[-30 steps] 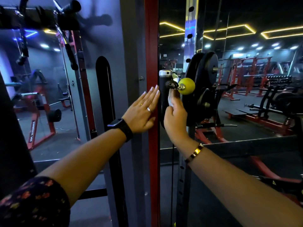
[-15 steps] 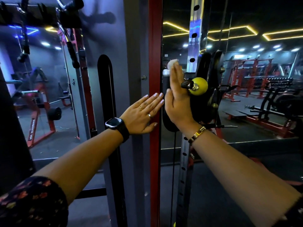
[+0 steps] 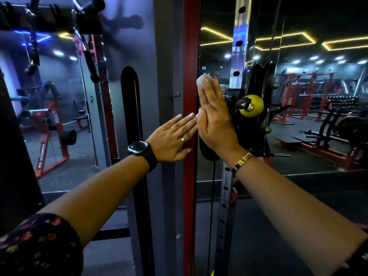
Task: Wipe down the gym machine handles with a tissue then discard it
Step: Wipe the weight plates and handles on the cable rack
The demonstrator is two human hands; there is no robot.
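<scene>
The right hand (image 3: pixel 215 120), fingers straight, presses a white paper tissue (image 3: pixel 202 79) against the black handle (image 3: pixel 206 152) (mostly hidden). The left hand (image 3: pixel 172 138) lies flat and open-fingered on the red steel post (image 3: pixel 191 46).

Red post (image 3: pixel 191 56) ctr; yellow knob (image 3: pixel 253 106) rt, by blk plates (image 3: pixel 256 136).

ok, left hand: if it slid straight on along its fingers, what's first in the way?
Probably the right hand: the left hand lies flat on the red upright, fingers aimed up-right, tips almost at the right thumb's edge. Depth is unclear, so it could pass beside it.
</scene>
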